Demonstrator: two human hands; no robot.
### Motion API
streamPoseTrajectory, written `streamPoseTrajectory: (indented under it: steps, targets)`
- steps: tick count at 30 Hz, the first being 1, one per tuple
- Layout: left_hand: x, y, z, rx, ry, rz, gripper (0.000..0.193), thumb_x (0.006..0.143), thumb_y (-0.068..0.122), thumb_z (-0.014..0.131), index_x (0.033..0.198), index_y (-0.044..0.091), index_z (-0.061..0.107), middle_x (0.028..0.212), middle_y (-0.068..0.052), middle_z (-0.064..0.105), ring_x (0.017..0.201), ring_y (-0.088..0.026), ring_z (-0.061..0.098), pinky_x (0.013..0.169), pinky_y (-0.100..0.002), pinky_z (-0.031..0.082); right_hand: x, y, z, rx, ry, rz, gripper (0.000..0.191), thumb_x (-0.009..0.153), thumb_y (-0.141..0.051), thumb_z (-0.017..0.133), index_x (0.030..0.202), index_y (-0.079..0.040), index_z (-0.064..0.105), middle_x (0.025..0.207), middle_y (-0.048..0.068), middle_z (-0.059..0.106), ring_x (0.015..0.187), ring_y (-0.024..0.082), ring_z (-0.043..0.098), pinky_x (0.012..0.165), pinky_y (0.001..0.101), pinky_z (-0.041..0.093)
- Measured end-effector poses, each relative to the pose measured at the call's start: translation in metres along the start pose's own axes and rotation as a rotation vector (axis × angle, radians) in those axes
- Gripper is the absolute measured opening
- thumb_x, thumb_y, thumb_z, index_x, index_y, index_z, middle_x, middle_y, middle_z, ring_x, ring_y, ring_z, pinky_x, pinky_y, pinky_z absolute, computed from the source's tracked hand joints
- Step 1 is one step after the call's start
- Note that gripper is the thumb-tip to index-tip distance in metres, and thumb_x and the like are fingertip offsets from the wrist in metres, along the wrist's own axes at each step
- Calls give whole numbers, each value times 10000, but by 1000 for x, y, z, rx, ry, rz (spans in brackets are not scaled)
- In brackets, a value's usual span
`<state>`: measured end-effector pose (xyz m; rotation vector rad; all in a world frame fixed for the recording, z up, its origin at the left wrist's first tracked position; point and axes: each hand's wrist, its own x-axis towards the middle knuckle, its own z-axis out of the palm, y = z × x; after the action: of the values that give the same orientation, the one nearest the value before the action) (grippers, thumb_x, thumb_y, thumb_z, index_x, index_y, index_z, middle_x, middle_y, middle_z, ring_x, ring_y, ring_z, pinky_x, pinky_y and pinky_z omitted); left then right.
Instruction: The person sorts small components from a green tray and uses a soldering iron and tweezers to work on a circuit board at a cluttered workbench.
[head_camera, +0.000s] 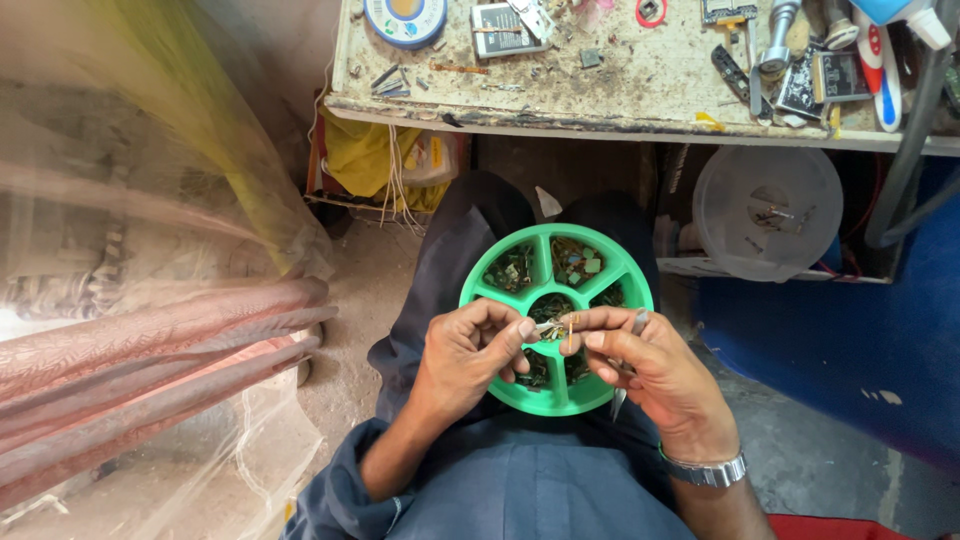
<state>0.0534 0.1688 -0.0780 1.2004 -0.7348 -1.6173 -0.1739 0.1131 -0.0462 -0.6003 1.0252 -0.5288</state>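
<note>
A round green tray (480, 282) with several wedge compartments full of small electronic parts rests on my lap. Over its centre, my left hand (462, 352) pinches a tiny metal part (547, 327) between thumb and forefinger. My right hand (650, 368) meets it from the right, fingertips on the same small part, while also holding metal tweezers (628, 362) that run down along the palm. A metal watch (706, 470) is on my right wrist.
A dirty workbench (640, 85) spans the top, strewn with a solder reel (405, 18), phone batteries, tools and small boards. Below it stands a clear round container (767, 210). Draped plastic sheeting and fabric (150, 300) fill the left; a blue surface (850, 340) lies right.
</note>
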Motion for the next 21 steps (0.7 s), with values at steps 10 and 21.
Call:
streamPoseTrajectory:
  steps: [10, 21]
  targets:
    - [1, 0, -4, -7, 1, 6, 183, 979, 164, 692, 983, -18, 707, 833, -58, 759, 621, -75, 679, 536, -224, 552, 1, 0, 0, 8, 8, 24, 277, 863, -29, 648, 1103, 78, 737, 878, 111, 769, 553, 52, 548, 426, 167, 311]
    - [0, 2, -4, 28, 11, 1, 178, 973, 162, 699, 977, -15, 714, 802, -52, 752, 616, -73, 683, 532, -221, 550, 2, 4, 2, -28, 4, 3, 289, 872, -143, 752, 1072, 65, 741, 845, 100, 757, 556, 63, 504, 470, 184, 344]
